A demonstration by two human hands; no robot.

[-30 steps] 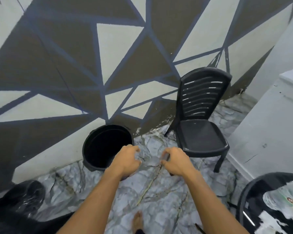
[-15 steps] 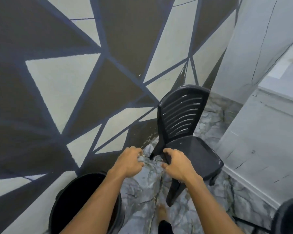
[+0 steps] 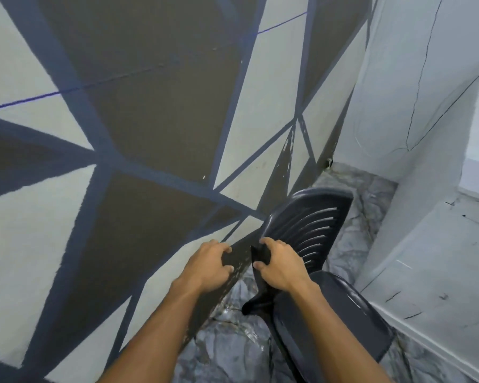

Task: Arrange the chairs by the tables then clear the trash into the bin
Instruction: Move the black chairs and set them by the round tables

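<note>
A wall [image 3: 155, 111] painted in dark and pale triangles fills the frame's left, your right hand [image 3: 281, 265] clamped on the black chair [image 3: 310, 230] back's edge at lower centre, left hand [image 3: 209, 265] curled, empty, beside it

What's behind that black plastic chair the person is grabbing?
Behind the black chair stands the painted wall of dark and pale triangles, meeting a white wall in a corner. Marbled floor shows there too; the chair's back hides the wall's foot.
</note>
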